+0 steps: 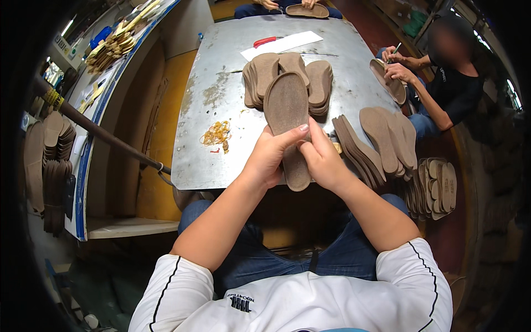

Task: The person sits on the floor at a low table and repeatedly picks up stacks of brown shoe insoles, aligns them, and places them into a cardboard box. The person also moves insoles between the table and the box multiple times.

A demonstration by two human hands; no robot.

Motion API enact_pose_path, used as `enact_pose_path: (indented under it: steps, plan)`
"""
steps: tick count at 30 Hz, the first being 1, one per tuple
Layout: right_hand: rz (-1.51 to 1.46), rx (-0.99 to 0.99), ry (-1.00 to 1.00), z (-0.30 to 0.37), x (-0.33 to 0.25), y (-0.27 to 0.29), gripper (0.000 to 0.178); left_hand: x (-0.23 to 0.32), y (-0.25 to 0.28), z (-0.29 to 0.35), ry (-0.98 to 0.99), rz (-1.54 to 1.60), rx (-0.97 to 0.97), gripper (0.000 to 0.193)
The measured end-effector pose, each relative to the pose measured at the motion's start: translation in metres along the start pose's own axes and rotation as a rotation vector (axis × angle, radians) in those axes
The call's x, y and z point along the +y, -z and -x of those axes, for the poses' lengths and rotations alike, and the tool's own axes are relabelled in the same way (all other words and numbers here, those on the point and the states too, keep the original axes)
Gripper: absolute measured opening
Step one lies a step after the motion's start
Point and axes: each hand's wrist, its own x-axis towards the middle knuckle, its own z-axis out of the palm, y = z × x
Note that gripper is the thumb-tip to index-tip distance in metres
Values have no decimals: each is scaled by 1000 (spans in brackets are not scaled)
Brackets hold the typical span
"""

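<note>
Between my two hands, over the table's near edge, I hold a brown shoe insole (287,105), its rounded wide end pointing away from me. My left hand (269,156) grips its narrower part from the left, thumb across the face. From the right, my right hand (322,155) closes on the same part, its thumb close to the left one. Just beyond the held insole are stacks of similar brown insoles (321,83). To the right of my right hand, a leaning row of insoles (357,149) lies by the table edge.
The metal table (204,149) carries a pile of rubber bands (217,133), a white sheet (293,43) and a red-handled tool (265,41). At right a co-worker (459,83) works on an insole (389,83); another person's hands (307,3) are at the far end. A metal bar (105,133) crosses at left.
</note>
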Motion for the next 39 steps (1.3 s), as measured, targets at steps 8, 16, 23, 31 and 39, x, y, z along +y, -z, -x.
enact_pose_path:
  steps: [8, 16, 23, 31, 39]
  plan:
    - [68, 99, -99, -35, 11, 21, 58, 39, 40, -26, 44, 307, 261, 46]
    - [526, -15, -86, -145, 15, -13, 74, 103, 117, -46, -385, 555, 649, 61]
    - [949, -56, -355, -262, 48, -60, 112, 106, 123, -50, -395, 633, 751, 62]
    - [1037, 16, -640, -268, 34, -120, 159, 109, 127, -40, -382, 676, 693, 64]
    - [1022, 48, -485, -261, 32, -122, 159, 110, 120, -37, -344, 700, 604, 64]
